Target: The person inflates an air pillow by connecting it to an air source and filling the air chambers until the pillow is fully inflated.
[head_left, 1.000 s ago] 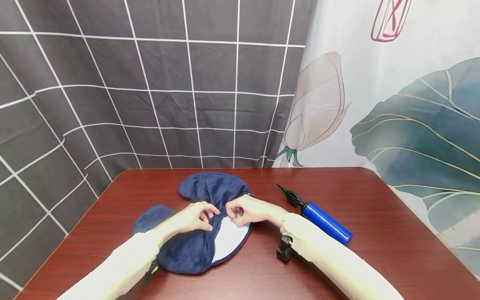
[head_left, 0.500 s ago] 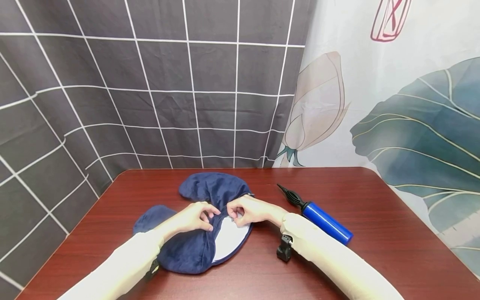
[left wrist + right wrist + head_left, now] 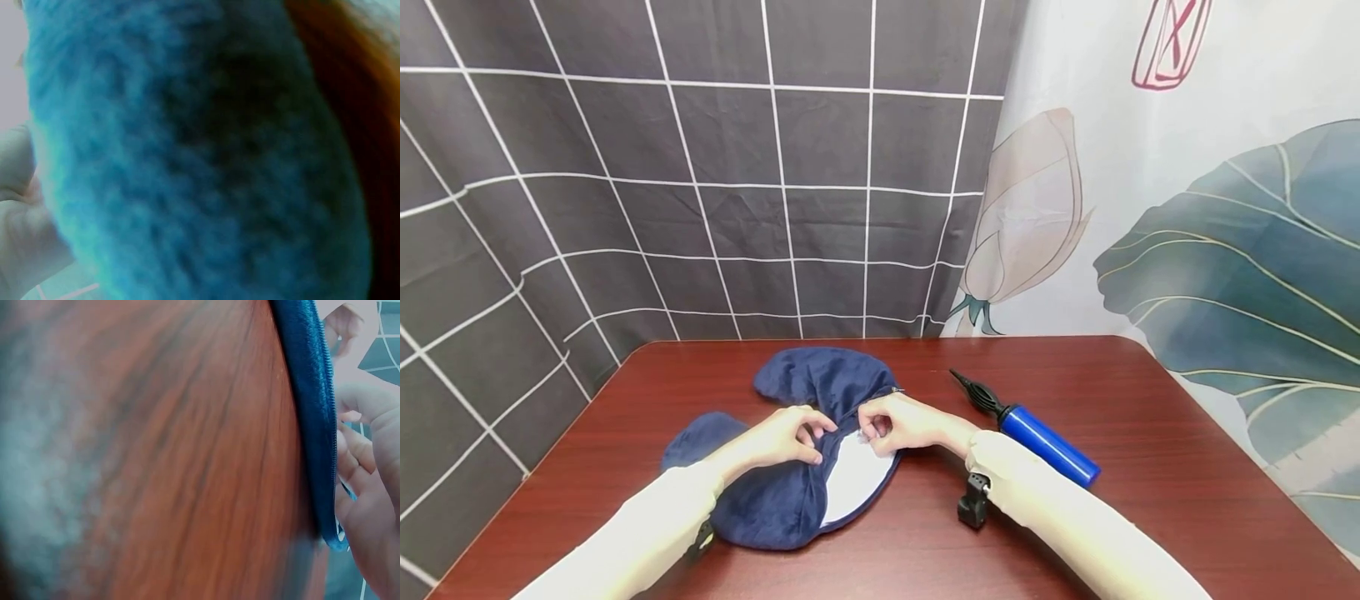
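A navy plush U-shaped neck pillow [image 3: 767, 508] lies on the table, its zipped side parted over a white inner piece [image 3: 853, 483]. My right hand [image 3: 902, 421] is at the upper end of this opening, fingers curled and pinching the white piece; the pinched bit is hidden. Across the plush sits my left hand [image 3: 782, 435], its fingers loosely bent and touching the cover beside the opening. In the right wrist view, the zipper [image 3: 329, 381] runs along the pillow's edge, next to my fingers. Blurred blue plush fills most of the left wrist view.
A blue hand pump [image 3: 1048, 446] with a black nozzle lies right of the pillow, close to my right forearm. The reddish-brown table [image 3: 1165, 467] ends at a grey gridded curtain [image 3: 820, 208] and a flower-printed one. A black wrist camera [image 3: 973, 500] hangs under my right sleeve.
The head view has shifted slightly. My right hand has moved a little to the right relative to the pillow; my left hand stays nearly still.
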The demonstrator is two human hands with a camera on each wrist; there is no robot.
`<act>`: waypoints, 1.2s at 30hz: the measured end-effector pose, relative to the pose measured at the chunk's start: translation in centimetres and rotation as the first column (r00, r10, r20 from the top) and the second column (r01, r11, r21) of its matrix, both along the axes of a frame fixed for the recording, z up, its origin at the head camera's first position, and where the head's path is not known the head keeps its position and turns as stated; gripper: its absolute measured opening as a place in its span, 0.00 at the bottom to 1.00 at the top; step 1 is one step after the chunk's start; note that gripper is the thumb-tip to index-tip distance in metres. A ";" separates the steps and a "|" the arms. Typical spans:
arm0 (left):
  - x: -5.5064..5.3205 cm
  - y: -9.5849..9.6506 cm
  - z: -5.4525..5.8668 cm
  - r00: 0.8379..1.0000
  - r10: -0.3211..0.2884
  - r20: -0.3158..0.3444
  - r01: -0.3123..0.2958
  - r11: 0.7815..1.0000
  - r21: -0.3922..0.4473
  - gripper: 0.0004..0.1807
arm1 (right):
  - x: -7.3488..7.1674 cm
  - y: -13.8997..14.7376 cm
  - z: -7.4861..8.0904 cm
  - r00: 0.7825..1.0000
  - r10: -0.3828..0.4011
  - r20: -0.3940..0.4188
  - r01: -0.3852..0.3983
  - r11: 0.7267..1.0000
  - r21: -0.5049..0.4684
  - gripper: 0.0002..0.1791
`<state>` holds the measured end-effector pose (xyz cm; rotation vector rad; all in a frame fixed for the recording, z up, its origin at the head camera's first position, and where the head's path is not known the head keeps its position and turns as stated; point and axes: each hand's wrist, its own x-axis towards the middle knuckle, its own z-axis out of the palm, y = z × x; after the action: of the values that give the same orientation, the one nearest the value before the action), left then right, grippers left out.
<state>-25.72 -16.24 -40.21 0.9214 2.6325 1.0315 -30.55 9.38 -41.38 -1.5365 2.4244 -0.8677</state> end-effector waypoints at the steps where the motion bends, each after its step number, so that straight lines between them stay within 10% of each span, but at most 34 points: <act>1: 0.0 0.0 0.0 1.000 0.001 -0.001 -0.001 1.000 -0.001 0.23 | 0.0 0.1 -0.1 1.000 -0.018 0.007 0.018 1.000 -0.005 0.08; 16: 0.2 0.0 0.0 1.000 0.010 0.002 -0.010 1.000 0.004 0.23 | 0.8 0.0 0.3 0.978 -0.200 -0.064 0.202 0.979 0.027 0.05; 36: 0.3 0.0 -0.3 1.000 0.010 0.003 -0.010 1.000 0.022 0.23 | 0.0 0.5 0.0 0.971 -0.110 0.213 0.112 0.994 0.004 0.04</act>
<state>-25.41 -16.27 -40.55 0.9116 2.6311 1.0657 -30.60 9.87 -41.36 -1.2477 2.3712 -1.0078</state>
